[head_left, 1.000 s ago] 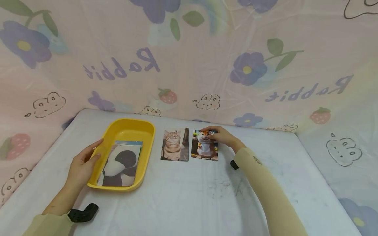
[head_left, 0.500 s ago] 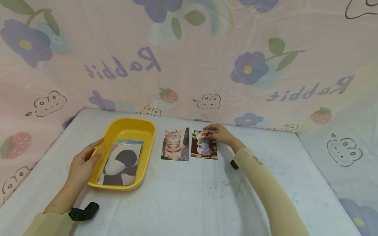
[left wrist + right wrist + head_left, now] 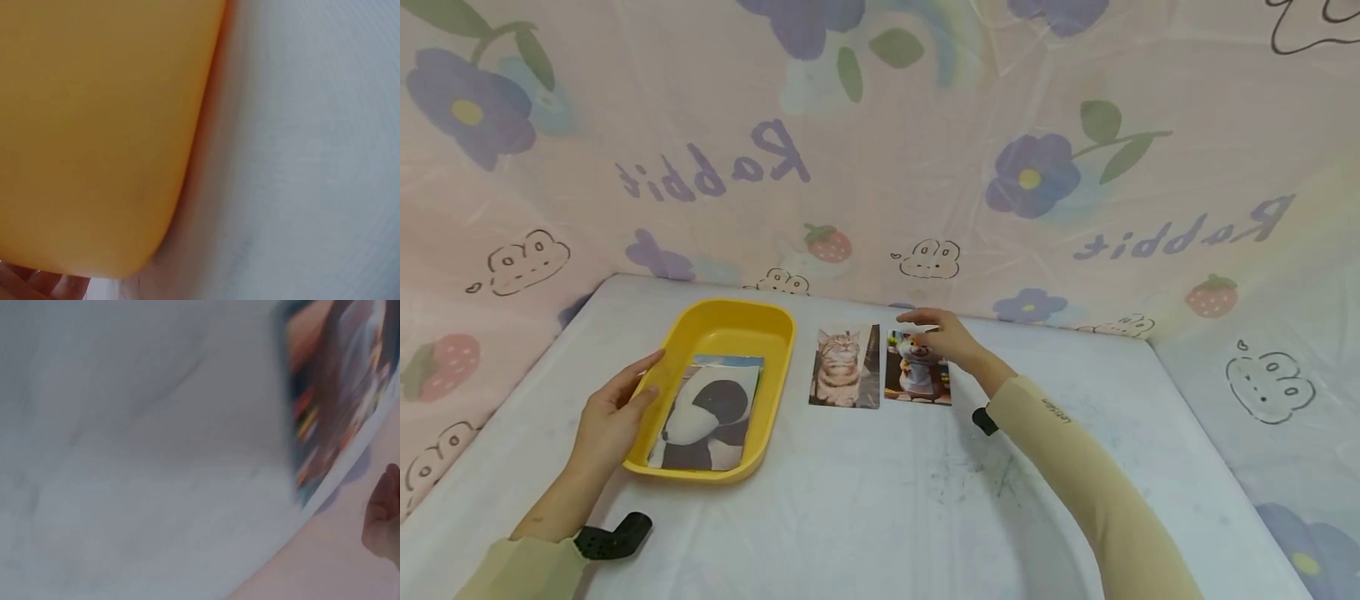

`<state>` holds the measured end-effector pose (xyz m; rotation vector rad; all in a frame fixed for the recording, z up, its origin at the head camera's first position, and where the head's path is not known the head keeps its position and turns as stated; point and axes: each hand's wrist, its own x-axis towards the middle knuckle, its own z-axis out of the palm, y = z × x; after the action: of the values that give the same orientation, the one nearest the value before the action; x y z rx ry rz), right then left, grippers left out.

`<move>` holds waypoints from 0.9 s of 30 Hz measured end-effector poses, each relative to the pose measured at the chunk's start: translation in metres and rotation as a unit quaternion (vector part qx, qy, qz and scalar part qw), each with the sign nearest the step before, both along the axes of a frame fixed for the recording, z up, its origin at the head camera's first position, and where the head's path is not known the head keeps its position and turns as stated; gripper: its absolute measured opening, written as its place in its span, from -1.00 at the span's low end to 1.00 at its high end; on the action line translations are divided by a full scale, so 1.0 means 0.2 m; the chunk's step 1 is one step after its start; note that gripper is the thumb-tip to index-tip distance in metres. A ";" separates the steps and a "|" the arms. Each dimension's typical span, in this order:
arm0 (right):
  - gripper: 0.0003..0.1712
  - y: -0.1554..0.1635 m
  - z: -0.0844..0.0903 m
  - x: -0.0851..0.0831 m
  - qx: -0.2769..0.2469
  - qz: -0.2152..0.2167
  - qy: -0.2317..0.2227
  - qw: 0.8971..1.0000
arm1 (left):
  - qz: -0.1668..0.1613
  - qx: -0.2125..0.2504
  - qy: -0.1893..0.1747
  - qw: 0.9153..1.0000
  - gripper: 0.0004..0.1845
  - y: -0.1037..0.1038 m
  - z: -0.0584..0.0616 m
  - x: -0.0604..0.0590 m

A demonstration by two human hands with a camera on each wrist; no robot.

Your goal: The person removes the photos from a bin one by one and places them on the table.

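My left hand [image 3: 610, 418] grips the left rim of a yellow plastic tray [image 3: 736, 343], thumb over the edge and fingers on the outside. In the left wrist view the tray's wall [image 3: 100, 137] fills much of the picture, with fingertips [image 3: 37, 286] at its lower edge. A panda picture card [image 3: 706, 421] lies in the tray, on top of at least one other card. My right hand [image 3: 953, 343] hovers over the top right of a hamster picture card [image 3: 916, 382], fingers extended and holding nothing. Left of that card lies a cat picture card [image 3: 841, 373].
The cards and tray rest on a white-covered table [image 3: 880, 508]. A patterned curtain [image 3: 880, 167] rises behind and at both sides. Black wrist devices sit at the left wrist [image 3: 613, 537] and the right wrist [image 3: 985, 421].
My right hand's fingers have come off the hamster card, and the hand has shifted slightly up and left. My left hand, the tray and the cards stay in place.
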<state>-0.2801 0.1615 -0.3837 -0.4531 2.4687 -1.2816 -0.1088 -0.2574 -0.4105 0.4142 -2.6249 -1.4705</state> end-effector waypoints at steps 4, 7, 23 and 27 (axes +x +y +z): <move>-0.57 -0.09 0.00 0.02 -0.028 0.004 -0.003 1.000 | -0.002 -0.001 -0.005 1.000 -0.50 0.00 0.01 0.00; -0.58 -0.17 0.01 0.04 -0.049 0.005 -0.004 0.999 | -0.001 -0.001 -0.005 1.000 -0.50 0.00 0.01 0.01; -0.65 -0.68 0.03 0.20 -0.192 0.058 -0.062 0.978 | -0.008 0.003 -0.003 1.000 -0.50 0.00 0.01 0.00; -0.64 -0.78 0.04 0.23 -0.222 0.079 -0.072 0.969 | -0.017 -0.010 0.010 1.000 -0.50 -0.01 0.01 0.01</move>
<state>-0.2339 0.0063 -0.3749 -0.6237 1.9769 -1.7304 -0.1078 -0.2599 -0.4078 0.3538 -2.6419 -1.4488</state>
